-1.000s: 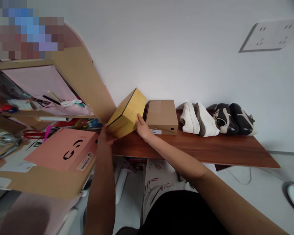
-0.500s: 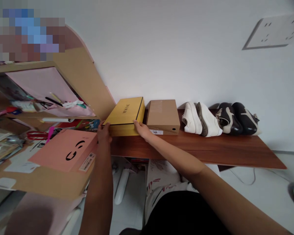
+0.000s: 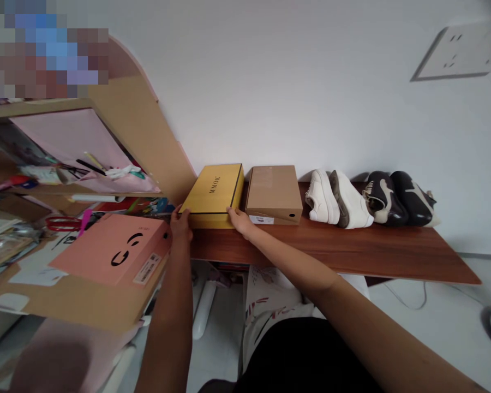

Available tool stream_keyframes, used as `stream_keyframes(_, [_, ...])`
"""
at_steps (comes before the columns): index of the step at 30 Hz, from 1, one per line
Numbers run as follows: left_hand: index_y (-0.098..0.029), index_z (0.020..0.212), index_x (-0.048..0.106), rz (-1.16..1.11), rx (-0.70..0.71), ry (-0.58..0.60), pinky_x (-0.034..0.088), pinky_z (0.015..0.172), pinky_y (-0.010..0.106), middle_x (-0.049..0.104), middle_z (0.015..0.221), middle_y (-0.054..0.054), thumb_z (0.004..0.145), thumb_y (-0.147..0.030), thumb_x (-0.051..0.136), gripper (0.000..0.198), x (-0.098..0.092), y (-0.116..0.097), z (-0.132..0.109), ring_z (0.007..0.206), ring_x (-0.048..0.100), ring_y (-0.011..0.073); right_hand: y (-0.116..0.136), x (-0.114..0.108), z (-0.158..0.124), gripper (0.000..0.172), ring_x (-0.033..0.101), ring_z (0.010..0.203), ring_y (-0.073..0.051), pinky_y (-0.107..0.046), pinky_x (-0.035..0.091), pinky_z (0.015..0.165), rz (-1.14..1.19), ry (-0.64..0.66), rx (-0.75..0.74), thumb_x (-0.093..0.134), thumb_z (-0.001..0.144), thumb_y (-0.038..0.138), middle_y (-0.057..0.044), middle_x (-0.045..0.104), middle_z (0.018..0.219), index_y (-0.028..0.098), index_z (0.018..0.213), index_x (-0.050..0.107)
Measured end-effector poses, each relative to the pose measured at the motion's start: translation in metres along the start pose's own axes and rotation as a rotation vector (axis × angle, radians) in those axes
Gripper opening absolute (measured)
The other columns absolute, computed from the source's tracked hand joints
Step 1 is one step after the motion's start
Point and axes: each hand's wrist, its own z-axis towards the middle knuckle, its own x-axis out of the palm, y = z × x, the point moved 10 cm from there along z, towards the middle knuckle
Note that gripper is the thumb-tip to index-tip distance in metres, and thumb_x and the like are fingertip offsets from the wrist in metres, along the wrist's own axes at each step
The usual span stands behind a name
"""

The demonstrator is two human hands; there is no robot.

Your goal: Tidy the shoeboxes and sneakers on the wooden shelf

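Observation:
A yellow shoebox [image 3: 214, 188] with a dark trim line and the letters "MMOK" lies at the left end of a reddish-brown wooden board [image 3: 331, 245]. My left hand [image 3: 181, 224] grips its front left corner, thumb on the lid edge. On the front right corner, my right hand [image 3: 239, 221] holds it with the thumb up on the lid. Both hands are closed on the box; the fingers below are partly hidden. Just right of it, a small gap away, stands a brown cardboard shoebox [image 3: 273, 188] with a white label on its front.
White sneakers [image 3: 339, 199] and black shoes [image 3: 401, 199] stand further right on the board, near the wall. To the left, a pink shoebox [image 3: 114, 245] lies on a cluttered desk [image 3: 82, 305]. A shelf side panel [image 3: 147, 114] rises close behind the yellow box's left side.
The yellow box has settled slightly lower, its front edge closer to the board. Both hands moved down a little with it and still hold it. The view shifted slightly.

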Motion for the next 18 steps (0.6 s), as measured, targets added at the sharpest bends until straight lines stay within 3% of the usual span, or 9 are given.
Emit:
stream_keyframes(2, [-0.018, 0.114, 0.058, 0.02, 0.013, 0.0, 0.048, 0.1, 0.035, 0.066, 0.109, 0.007, 0.071, -0.027, 0.072, 0.047, 0.001, -0.001, -0.002, 0.103, 0.065, 0.0178, 0.002, -0.002, -0.006, 0.072, 0.052, 0.136, -0.027, -0.039, 0.036, 0.115, -0.037, -0.005, 0.007, 0.04, 0.093, 0.068, -0.016, 0.061, 0.139, 0.012, 0.133, 0.061])
stream_keyframes(5, [-0.016, 0.116, 0.054, 0.122, 0.092, -0.093, 0.043, 0.107, 0.038, 0.062, 0.119, 0.01, 0.076, -0.026, 0.069, 0.044, -0.004, -0.017, -0.009, 0.113, 0.061, 0.0196, 0.011, -0.015, -0.02, 0.079, 0.046, 0.142, -0.029, -0.04, 0.033, 0.118, -0.055, -0.018, -0.03, 0.046, 0.09, 0.071, -0.018, 0.057, 0.144, 0.01, 0.139, 0.057])
stream_keyframes(9, [-0.015, 0.116, 0.051, 0.18, 0.307, -0.236, 0.036, 0.113, 0.04, 0.056, 0.13, 0.014, 0.082, -0.021, 0.062, 0.036, -0.001, -0.059, -0.042, 0.124, 0.055, 0.0213, 0.034, -0.067, -0.05, 0.075, 0.05, 0.138, -0.026, -0.041, 0.032, 0.119, 0.032, -0.102, -0.219, 0.053, 0.086, 0.072, -0.014, 0.06, 0.142, 0.016, 0.135, 0.062])
stream_keyframes(11, [-0.017, 0.117, 0.051, 0.152, 0.397, -0.171, 0.036, 0.114, 0.039, 0.055, 0.132, 0.013, 0.081, -0.019, 0.062, 0.038, 0.022, -0.073, -0.07, 0.126, 0.054, 0.021, 0.044, -0.112, -0.067, 0.065, 0.055, 0.133, -0.025, -0.043, 0.035, 0.117, 0.058, -0.21, -0.341, 0.052, 0.088, 0.069, -0.011, 0.065, 0.135, 0.021, 0.129, 0.065])
stream_keyframes(13, [-0.018, 0.119, 0.052, 0.092, 0.431, -0.006, 0.036, 0.114, 0.037, 0.056, 0.132, 0.012, 0.081, -0.02, 0.064, 0.04, 0.059, -0.078, -0.1, 0.126, 0.055, 0.0203, 0.048, -0.161, -0.082, 0.058, 0.059, 0.126, -0.025, -0.045, 0.039, 0.114, 0.059, -0.353, -0.425, 0.051, 0.09, 0.065, -0.01, 0.069, 0.127, 0.022, 0.125, 0.066])
stream_keyframes(16, [-0.021, 0.122, 0.054, 0.012, 0.335, 0.237, 0.037, 0.114, 0.035, 0.058, 0.134, 0.011, 0.083, -0.022, 0.065, 0.041, 0.116, -0.062, -0.138, 0.13, 0.054, 0.0205, 0.043, -0.222, -0.094, 0.054, 0.062, 0.115, -0.024, -0.045, 0.044, 0.108, 0.026, -0.533, -0.48, 0.05, 0.091, 0.061, -0.01, 0.069, 0.12, 0.02, 0.122, 0.064])
stream_keyframes(18, [-0.022, 0.125, 0.056, 0.026, 0.215, 0.316, 0.035, 0.116, 0.037, 0.057, 0.138, 0.013, 0.083, -0.021, 0.065, 0.043, 0.142, -0.039, -0.153, 0.134, 0.051, 0.0227, 0.035, -0.248, -0.092, 0.054, 0.062, 0.108, -0.024, -0.045, 0.047, 0.103, -0.02, -0.606, -0.465, 0.051, 0.091, 0.06, -0.012, 0.068, 0.118, 0.018, 0.122, 0.062])
